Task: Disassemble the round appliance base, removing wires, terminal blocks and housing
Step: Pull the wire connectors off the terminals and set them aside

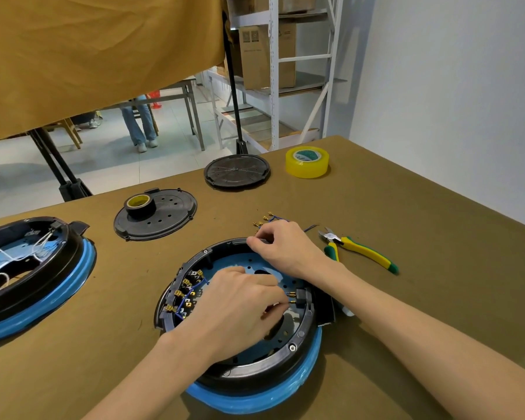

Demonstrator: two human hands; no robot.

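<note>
— Fingers (pixel 281 301) of the left hand (pixel 240 304) pinched narrow on a brass wire terminal (pixel 291 302), deep in the round appliance base (pixel 255 386) at table centre.

— And the right hand (pixel 281 247)?

— Curled over the far rim, apparently steadying the housing against the pull.

— Cutters (pixel 358 248)?

— Parked just beside, within reach; freed blue wires (pixel 269 221) heaped beyond the rim, clear of the work.

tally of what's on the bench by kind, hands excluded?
Appliance bases: 2 (open base being worked on, second base at left)
Black round covers: 2
Tape rolls: 2 (yellow, black)
Cutters: 1
Loose wire bundle: 1
Total: 8
</note>
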